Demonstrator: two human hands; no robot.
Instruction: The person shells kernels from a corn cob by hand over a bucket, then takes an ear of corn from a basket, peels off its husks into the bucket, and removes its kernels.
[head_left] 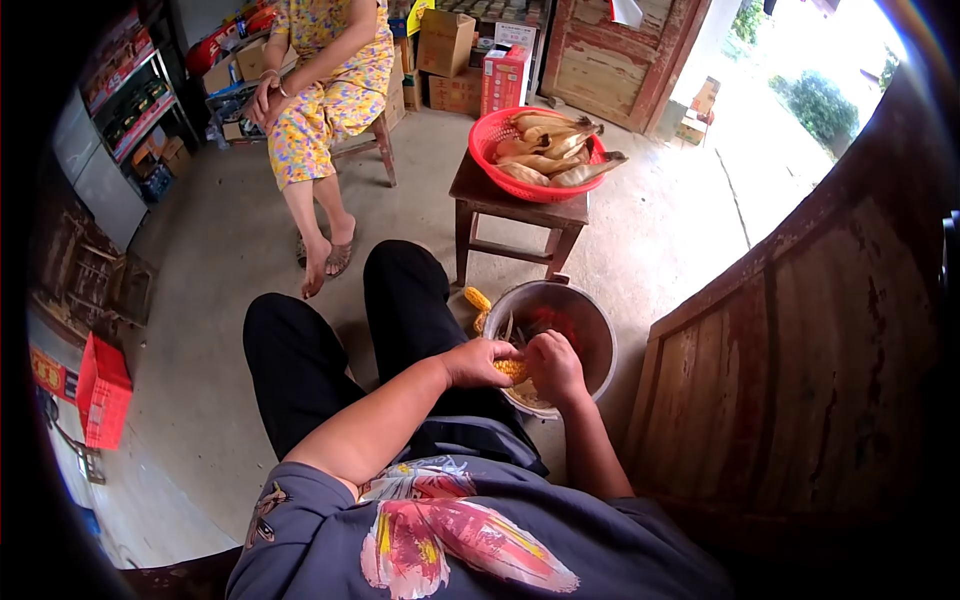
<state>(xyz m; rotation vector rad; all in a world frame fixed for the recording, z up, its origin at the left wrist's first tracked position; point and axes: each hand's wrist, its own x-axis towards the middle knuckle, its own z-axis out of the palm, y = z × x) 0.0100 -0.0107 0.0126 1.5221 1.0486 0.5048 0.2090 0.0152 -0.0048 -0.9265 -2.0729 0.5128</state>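
Over a round metal pot point(598, 335), my left hand point(478, 363) is wrapped round a yellow corn cob point(513, 370). My right hand point(555, 366) is closed at the cob's right side, with its fingertips against or close to it; whether it grips anything is hidden. Pale husk-like scraps and something red show inside the pot. Another yellow cob point(477, 298) lies at the pot's left edge. Beyond the pot, a red plastic basket point(487, 133) full of dry husked-over corn point(550, 150) stands on a dark wooden stool point(515, 208).
A seated person point(335, 80) in patterned yellow clothes is at the upper left, feet on the floor. A wooden door panel point(760, 370) rises close on my right. Cardboard boxes point(445, 45) stand at the back. A red crate point(103, 390) is at the far left.
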